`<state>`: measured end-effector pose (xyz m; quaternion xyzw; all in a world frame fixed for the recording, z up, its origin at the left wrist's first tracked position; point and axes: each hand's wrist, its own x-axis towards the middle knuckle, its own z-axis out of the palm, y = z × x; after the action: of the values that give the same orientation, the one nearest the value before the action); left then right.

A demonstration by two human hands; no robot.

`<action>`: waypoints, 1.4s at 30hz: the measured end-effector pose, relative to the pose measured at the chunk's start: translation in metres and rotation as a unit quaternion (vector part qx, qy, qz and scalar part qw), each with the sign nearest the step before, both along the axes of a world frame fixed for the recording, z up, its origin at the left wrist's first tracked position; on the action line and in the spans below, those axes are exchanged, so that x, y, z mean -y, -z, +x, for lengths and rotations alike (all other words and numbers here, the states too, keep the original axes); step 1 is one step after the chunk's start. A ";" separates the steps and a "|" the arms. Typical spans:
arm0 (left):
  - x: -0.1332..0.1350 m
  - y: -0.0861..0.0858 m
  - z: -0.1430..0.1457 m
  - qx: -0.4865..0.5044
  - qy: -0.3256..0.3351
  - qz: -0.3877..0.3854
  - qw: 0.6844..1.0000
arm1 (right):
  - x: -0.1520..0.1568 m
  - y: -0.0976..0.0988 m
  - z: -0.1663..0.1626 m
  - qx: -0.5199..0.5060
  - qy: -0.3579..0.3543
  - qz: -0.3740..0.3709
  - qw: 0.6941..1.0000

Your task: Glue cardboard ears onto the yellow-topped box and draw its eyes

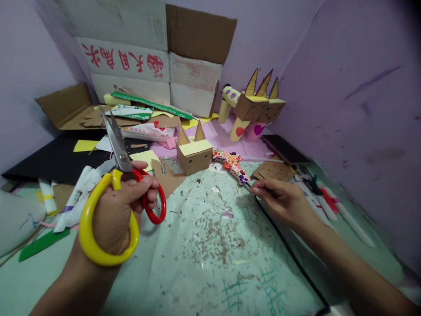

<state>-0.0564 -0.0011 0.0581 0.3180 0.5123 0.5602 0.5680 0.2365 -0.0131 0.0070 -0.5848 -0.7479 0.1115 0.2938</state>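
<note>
Yellow-and-red-handled steel scissors, grasped by the fingers of the left hand above the left side of the green-covered desk, are best held clear of the slim black cord, pinched by the right hand behind the floral gun-shaped tool, inward of the right edge.

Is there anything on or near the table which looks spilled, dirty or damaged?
Yes. Small brownish scraps lie scattered over the pale green tablecloth, looking like uncleared litter, and green grid-like lines are drawn on it. On the right, the purple wall has dark smears, as if stained.
</note>
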 end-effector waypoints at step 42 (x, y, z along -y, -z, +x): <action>-0.013 0.026 -0.014 0.062 0.144 0.057 0.986 | -0.058 -0.005 -0.128 0.159 -0.138 -0.104 0.972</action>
<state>-0.0706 0.0116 0.0318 0.3850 0.3923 0.5198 0.6540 0.1086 0.0446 0.0125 -0.5136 -0.8426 0.1342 0.0907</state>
